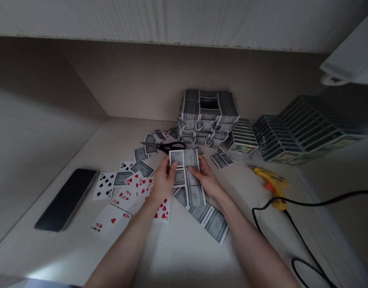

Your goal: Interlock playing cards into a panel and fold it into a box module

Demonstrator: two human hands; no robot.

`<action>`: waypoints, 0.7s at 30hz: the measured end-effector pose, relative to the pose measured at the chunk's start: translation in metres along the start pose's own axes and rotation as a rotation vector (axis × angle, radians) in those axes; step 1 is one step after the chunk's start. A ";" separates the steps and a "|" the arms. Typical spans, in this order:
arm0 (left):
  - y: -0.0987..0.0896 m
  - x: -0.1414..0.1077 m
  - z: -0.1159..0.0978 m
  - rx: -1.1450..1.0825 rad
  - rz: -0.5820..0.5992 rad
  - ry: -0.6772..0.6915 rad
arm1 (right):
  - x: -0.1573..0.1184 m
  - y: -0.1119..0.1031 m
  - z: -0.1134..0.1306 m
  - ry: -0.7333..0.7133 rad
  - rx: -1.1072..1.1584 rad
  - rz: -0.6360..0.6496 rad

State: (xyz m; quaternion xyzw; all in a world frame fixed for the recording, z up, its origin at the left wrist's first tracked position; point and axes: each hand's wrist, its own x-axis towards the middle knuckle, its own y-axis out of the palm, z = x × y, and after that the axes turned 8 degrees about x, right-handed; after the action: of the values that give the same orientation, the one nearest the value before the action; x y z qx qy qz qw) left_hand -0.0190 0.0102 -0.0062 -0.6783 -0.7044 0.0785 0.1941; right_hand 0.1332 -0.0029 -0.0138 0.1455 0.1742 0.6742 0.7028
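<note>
My left hand grips the left edge of a joined piece of playing cards, thumb on top. On the right edge of the same piece, my right hand is closed, its thumb resting on the card backs. The piece shows grey patterned backs and has a strip running toward me. Beneath it, a slanted strip of face-down cards lies on the table. Face-up red cards spread beside and partly under my left forearm. Behind my hands lie black-handled scissors.
A box built of cards stands at the back. Card packs are stacked at the right, near a yellow glue gun with a black cable. A phone lies left. Cut card pieces are scattered about. A shelf hangs above.
</note>
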 end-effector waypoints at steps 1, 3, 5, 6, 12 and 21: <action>0.001 0.000 0.000 0.030 -0.008 -0.002 | 0.000 0.000 0.000 0.006 -0.038 -0.008; 0.002 0.000 0.002 0.081 -0.013 -0.020 | 0.000 0.001 -0.001 0.006 -0.119 -0.031; 0.003 0.000 0.004 0.098 -0.005 -0.041 | 0.000 0.001 -0.002 -0.010 -0.167 -0.034; 0.003 0.000 0.005 0.094 -0.001 -0.047 | 0.000 0.001 -0.002 -0.022 -0.177 -0.031; 0.004 0.002 0.009 0.073 0.029 -0.058 | 0.000 0.000 -0.003 -0.037 -0.225 -0.005; 0.004 0.002 0.010 0.020 0.057 -0.070 | 0.001 -0.002 -0.001 -0.047 -0.282 0.030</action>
State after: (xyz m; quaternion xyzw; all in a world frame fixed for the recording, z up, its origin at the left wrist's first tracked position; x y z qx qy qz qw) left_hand -0.0195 0.0139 -0.0161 -0.6931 -0.6902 0.1147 0.1738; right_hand 0.1343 -0.0025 -0.0157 0.0634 0.0591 0.6987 0.7101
